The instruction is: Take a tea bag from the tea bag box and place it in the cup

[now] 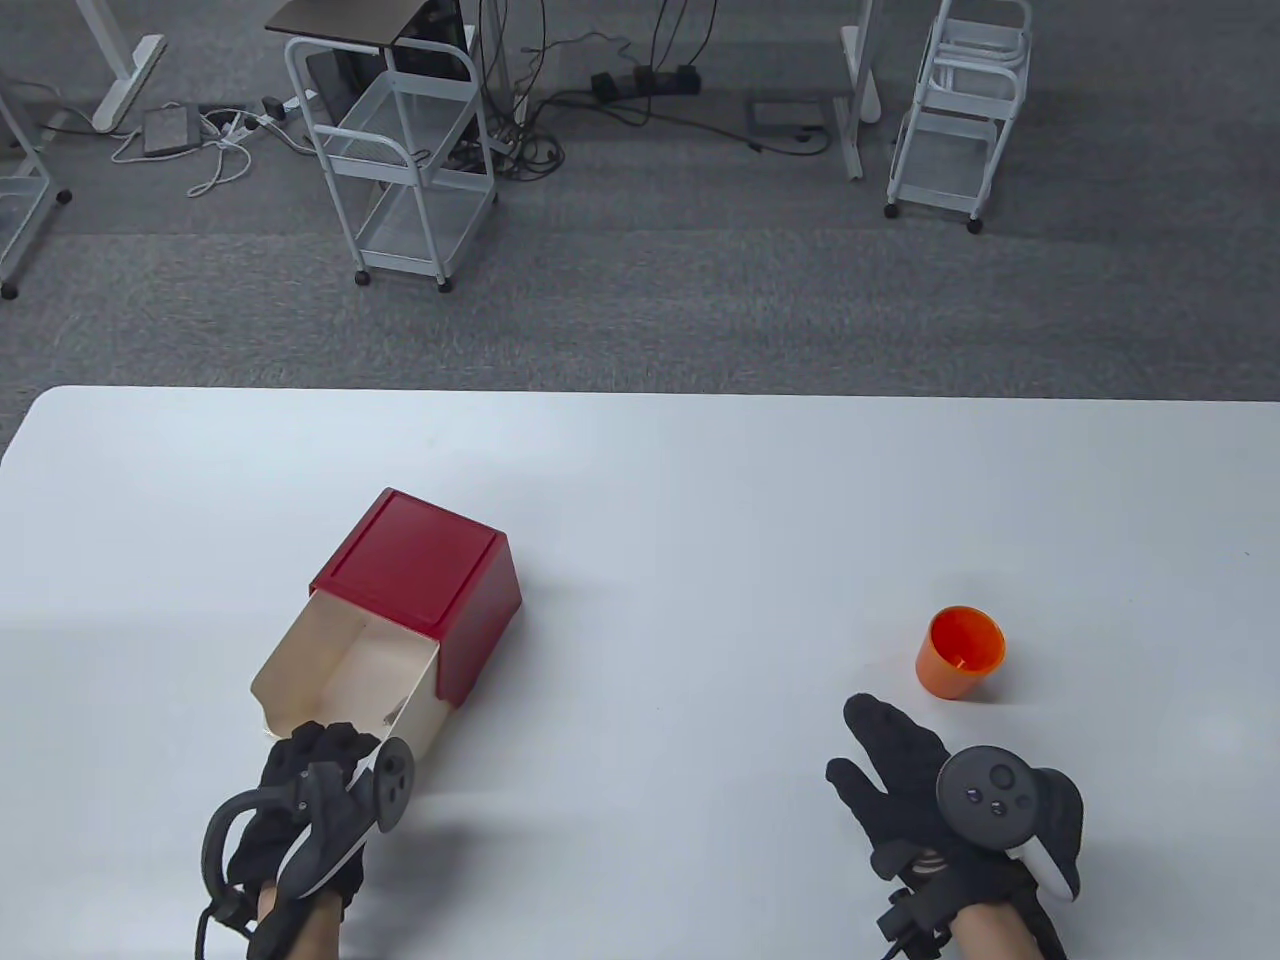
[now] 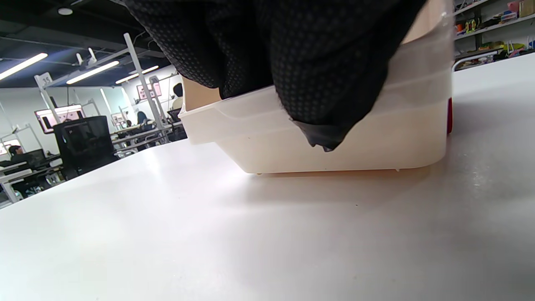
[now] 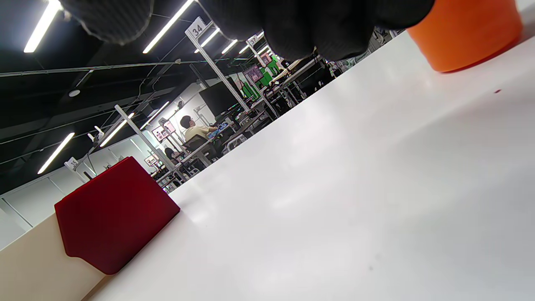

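The tea bag box point(image 1: 420, 590) is a red case on the table's left with a cream drawer point(image 1: 345, 675) pulled out toward me. My left hand point(image 1: 310, 760) holds the drawer's front edge, its fingers point(image 2: 317, 62) curled over the rim. The drawer's inside looks cream and bare from above; I see no tea bag. The orange cup point(image 1: 958, 651) stands upright and empty at the right. My right hand point(image 1: 890, 760) rests on the table just in front of the cup, fingers spread, holding nothing. The cup point(image 3: 464, 33) and the red case point(image 3: 113, 213) show in the right wrist view.
The white table point(image 1: 700, 500) spreads wide between box and cup. Beyond its far edge is grey carpet with white wire carts point(image 1: 400, 150) and cables.
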The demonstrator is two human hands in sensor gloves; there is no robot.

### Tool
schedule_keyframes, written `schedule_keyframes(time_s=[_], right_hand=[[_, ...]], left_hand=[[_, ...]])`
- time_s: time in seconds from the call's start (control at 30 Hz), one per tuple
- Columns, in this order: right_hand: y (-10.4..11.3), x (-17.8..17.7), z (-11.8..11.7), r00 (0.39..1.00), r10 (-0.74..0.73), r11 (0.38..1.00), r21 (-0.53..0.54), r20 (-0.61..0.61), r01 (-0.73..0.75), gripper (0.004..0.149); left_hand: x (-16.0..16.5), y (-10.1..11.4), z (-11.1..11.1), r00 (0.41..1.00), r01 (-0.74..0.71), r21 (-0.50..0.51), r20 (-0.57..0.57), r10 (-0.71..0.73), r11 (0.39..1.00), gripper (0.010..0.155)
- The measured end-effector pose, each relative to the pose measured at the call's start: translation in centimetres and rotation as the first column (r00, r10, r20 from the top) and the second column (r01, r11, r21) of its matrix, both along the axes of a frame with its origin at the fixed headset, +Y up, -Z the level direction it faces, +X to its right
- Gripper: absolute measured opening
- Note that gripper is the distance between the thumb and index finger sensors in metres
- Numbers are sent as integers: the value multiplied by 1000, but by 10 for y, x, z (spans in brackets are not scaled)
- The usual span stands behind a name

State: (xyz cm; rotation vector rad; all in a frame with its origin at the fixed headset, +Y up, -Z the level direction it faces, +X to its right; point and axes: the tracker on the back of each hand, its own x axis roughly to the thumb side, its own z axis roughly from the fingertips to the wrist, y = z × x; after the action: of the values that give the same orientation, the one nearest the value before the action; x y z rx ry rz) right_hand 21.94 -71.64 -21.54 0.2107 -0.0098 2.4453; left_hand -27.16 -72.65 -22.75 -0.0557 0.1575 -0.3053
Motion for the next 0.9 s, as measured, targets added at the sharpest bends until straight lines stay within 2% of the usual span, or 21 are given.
schedule_keyframes(time_s=[0.9], right_hand=[[-1, -2, 0, 1000, 12, 1000, -19, -7, -12, 70]], left_hand=[[-11, 2, 12, 1000, 7, -32, 1, -7, 999, 47]])
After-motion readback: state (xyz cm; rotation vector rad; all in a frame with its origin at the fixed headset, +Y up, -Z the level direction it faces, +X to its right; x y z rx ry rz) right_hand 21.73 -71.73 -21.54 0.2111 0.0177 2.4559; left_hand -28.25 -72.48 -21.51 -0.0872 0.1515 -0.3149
